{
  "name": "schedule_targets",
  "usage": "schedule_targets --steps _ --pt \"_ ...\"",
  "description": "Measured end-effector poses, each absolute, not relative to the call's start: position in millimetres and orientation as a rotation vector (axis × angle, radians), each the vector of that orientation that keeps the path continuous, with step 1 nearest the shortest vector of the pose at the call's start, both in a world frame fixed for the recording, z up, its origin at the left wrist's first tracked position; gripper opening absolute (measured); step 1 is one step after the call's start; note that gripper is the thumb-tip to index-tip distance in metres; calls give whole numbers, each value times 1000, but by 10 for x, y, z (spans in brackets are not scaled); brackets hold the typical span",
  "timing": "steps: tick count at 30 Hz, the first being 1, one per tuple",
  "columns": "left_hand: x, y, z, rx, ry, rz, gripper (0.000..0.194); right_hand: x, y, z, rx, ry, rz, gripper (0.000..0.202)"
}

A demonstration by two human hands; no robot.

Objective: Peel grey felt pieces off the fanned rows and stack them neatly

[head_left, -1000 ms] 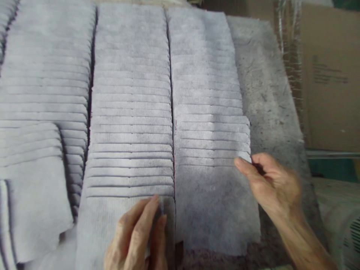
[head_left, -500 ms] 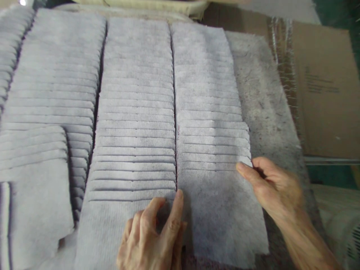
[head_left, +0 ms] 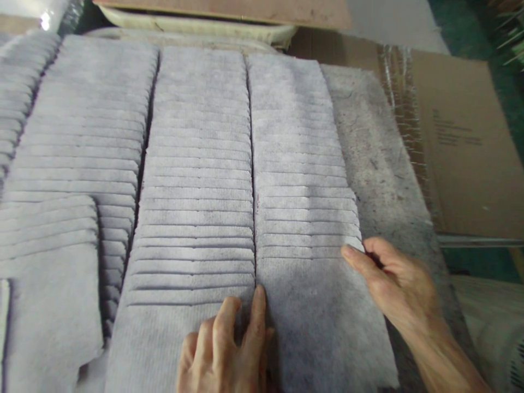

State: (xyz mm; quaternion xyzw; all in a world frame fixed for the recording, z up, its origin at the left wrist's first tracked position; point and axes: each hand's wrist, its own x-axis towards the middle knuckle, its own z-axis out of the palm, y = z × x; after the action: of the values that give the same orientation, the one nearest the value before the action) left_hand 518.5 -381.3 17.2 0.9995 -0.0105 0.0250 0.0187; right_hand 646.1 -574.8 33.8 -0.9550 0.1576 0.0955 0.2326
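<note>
Overlapping grey fabric pieces lie in long rows, each piece's edge showing as a step. My right hand [head_left: 393, 284] pinches the right edge of the front pieces in the right-hand row [head_left: 319, 316], thumb on top and fingers beneath. Near the lower end of the middle row [head_left: 164, 338], my left hand [head_left: 229, 338] rests with its fingers apart, the index fingertip at the gap between the two rows. Nothing shows in its grasp; its thumb is partly hidden.
Another row [head_left: 82, 142] stands to the left, with a smaller stack [head_left: 53, 295] over its lower part. A rough grey mat [head_left: 368, 136] lies under the rows. Cardboard [head_left: 470, 164] is at the right, and a pale tray [head_left: 196, 26] at the back.
The view has shifted, so the rows sit slightly lower in the picture. Both hands keep about the same places on the fabric.
</note>
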Motion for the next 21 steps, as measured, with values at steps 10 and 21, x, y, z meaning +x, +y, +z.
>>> schedule_targets --steps 10,21 --pt "5130 -3675 151 2916 -116 111 31 6472 -5787 284 -2683 399 274 35" --pt "5161 -3676 181 2821 60 95 29 6486 -5817 299 -2689 322 293 38"
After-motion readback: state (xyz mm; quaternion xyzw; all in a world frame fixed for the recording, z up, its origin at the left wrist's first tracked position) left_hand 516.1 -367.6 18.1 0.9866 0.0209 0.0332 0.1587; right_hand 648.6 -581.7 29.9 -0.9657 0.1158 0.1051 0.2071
